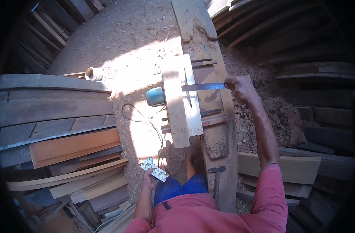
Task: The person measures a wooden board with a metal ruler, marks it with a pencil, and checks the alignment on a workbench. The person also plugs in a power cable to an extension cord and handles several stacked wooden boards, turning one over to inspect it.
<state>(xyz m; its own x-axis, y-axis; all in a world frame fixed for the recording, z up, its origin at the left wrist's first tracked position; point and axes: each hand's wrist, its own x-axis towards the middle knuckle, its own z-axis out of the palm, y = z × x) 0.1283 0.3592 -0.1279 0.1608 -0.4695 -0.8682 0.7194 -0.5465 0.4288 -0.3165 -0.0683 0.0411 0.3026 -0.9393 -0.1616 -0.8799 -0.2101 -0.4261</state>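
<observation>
In my left hand [148, 181], low and just left of my blue shorts, is a white power strip [155, 171] with several round sockets. My right hand [240, 88] is closed on one end of a flat steel ruler [206, 86], which points left. The ruler's far end reaches over a pale board [193, 120] with a long dark slot [187, 87]; whether it touches the board I cannot tell. Beside that board lies a thick wooden beam [173, 108], and a blue-green motor [155, 96] sticks out from its left side.
Under the board runs a long wooden bench [228, 143], where a hammer [217, 169] lies near me. A dark cable [151, 123] loops over the sunlit ground. Stacked planks [74, 145] fill the left, and more planks [278, 167] lie right, beside wood shavings [263, 112]. A white bucket [94, 73] stands farther off.
</observation>
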